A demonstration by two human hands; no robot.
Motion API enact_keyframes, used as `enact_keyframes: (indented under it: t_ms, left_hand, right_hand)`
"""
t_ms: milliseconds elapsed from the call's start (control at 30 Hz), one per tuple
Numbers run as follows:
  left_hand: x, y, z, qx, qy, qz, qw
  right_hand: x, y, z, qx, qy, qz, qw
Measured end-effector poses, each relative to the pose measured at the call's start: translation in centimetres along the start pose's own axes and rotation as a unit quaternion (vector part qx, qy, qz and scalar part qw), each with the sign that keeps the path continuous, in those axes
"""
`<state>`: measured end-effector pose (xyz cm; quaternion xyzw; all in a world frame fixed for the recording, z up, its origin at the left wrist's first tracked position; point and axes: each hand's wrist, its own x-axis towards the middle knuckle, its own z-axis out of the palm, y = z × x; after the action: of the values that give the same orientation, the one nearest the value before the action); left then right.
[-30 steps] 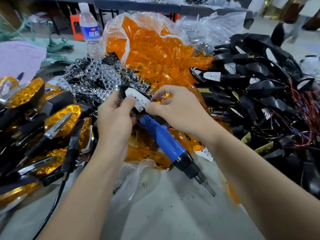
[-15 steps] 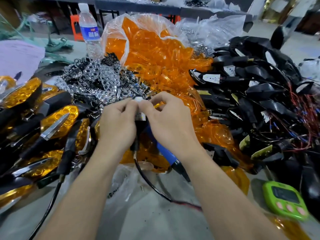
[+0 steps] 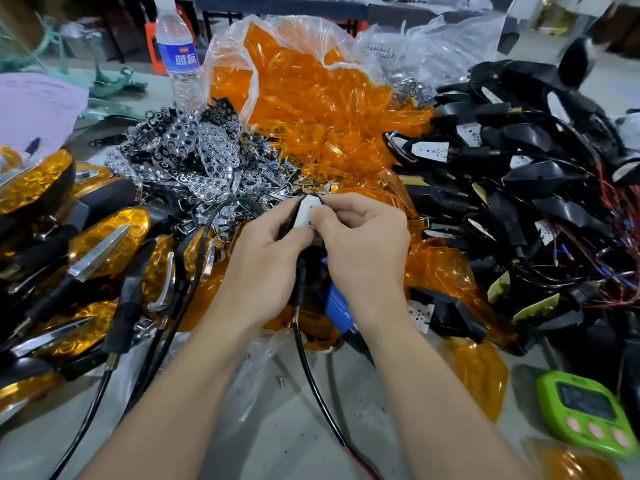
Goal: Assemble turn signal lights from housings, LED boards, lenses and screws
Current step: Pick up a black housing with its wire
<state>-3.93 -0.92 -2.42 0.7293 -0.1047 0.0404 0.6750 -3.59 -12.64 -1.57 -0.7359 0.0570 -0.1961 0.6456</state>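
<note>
A second ago the white LED board (image 3: pixel 306 211) lay face-up between the hands. Now the left hand (image 3: pixel 263 258) grips the black housing (image 3: pixel 300 284) tilted on edge, and the right hand (image 3: pixel 360 244) pinches the board into it, above the tabletop's middle. Its cable (image 3: pixel 311 386) trails toward the near edge. Seating looks nearly done; the blue electric screwdriver (image 3: pixel 337 306) lies beneath, untouched, with orange lenses (image 3: pixel 311 109) heaped behind.

Single head view, forward and down, close over the table (image 3: pixel 311 427)
</note>
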Motion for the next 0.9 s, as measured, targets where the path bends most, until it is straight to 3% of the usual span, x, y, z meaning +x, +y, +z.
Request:
enact_keyframes:
  t_ms: [100,233,433,533,633,800,900]
  left_hand:
    - [-0.1,-0.2,0.2,0.061,-0.001,0.027,0.998]
    - [-0.3,-0.3,0.3,0.040,-0.007,0.017,0.999]
    - [0.0,-0.4,0.3,-0.078,-0.043,-0.039,0.995]
    - [0.0,-0.6,0.5,-0.119,-0.023,-0.055,0.991]
    - [0.0,-1.1,0.6,-0.072,0.032,-0.048,0.996]
    - [-0.4,-1.1,0.7,0.073,0.077,0.069,0.992]
    - [-0.4,-0.8,1.0,0.081,0.091,0.068,0.990]
  right_hand:
    - [-0.1,0.0,-0.3,-0.009,0.021,-0.006,1.000]
    - [0.2,0.0,-0.8,-0.002,0.015,-0.011,1.000]
    - [0.4,0.2,-1.3,0.031,-0.006,-0.003,1.000]
    - [0.5,0.2,-1.5,0.059,-0.035,0.009,0.998]
    - [0.3,0.2,-1.4,0.080,-0.056,0.019,0.995]
    - [0.1,-0.1,-1.1,0.107,-0.060,0.028,0.992]
    - [-0.1,-0.5,-0.8,0.118,-0.068,0.062,0.989]
